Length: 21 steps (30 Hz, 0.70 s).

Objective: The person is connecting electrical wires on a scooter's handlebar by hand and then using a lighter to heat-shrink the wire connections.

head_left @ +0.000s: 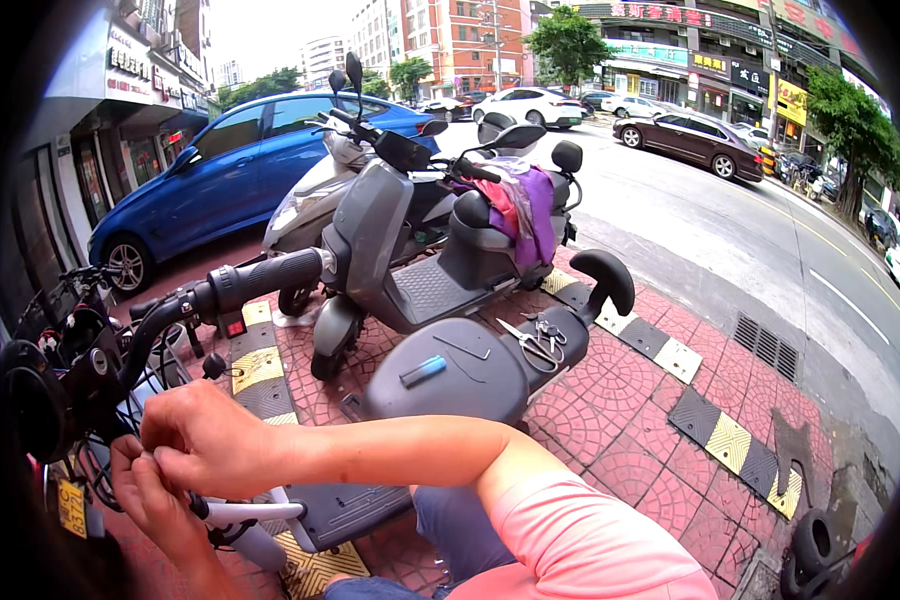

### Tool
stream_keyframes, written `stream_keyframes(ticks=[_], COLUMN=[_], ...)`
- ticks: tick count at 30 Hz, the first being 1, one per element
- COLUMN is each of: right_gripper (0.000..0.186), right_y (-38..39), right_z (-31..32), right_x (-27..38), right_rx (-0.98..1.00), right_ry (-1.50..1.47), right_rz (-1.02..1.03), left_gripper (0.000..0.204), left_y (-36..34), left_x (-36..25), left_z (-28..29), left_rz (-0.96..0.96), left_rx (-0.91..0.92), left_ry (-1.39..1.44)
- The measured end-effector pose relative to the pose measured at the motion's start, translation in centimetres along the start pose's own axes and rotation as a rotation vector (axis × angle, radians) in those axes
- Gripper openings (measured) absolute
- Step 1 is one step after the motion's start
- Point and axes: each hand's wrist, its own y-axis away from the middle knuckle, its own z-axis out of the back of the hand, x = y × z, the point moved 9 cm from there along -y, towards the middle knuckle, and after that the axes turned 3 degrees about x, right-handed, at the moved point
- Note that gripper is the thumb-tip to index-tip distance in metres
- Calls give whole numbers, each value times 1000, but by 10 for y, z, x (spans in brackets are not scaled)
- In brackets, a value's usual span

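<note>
At the lower left, my right hand [210, 432] reaches across, its fingers closed in a pinch. My left hand [160, 505] is just below it, thumb and fingers also pressed together. The fingertips of both meet, and whatever they hold is hidden or too small to make out. They are beside the front column of an electric scooter, under its black handlebar grip [270, 277]. On the scooter's dark seat [450, 395] lie a blue cylindrical item [423, 371] and an L-shaped hex key [462, 346]. Scissors [542, 350] and keys [549, 328] rest on the rear pad.
A grey scooter [370, 220] stands close beyond the seat, purple cloth [535, 215] draped over it. Behind it is a blue car [240, 155]. Black-and-yellow ramps [727, 440] line the red paving. Tyres [812, 545] lie at the lower right, beside the road.
</note>
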Motion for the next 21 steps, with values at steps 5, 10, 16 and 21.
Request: stream_keyframes(ticks=[5, 10, 16, 21], right_gripper=[20, 28, 23, 21], right_y=[24, 21, 17, 10], right_z=[23, 10, 36, 22], right_x=[27, 31, 26, 16], right_rx=[-109, -112, -84, -56], right_ry=[273, 181, 234, 154], right_rz=[301, 389, 253, 210], left_gripper=[16, 12, 12, 13], left_y=[-4, 9, 10, 16], left_x=[-1, -16, -28, -34], left_z=[-43, -21, -61, -47], left_rz=[-25, -9, -9, -65], left_rx=[20, -32, 62, 43], left_ry=[240, 155, 121, 146])
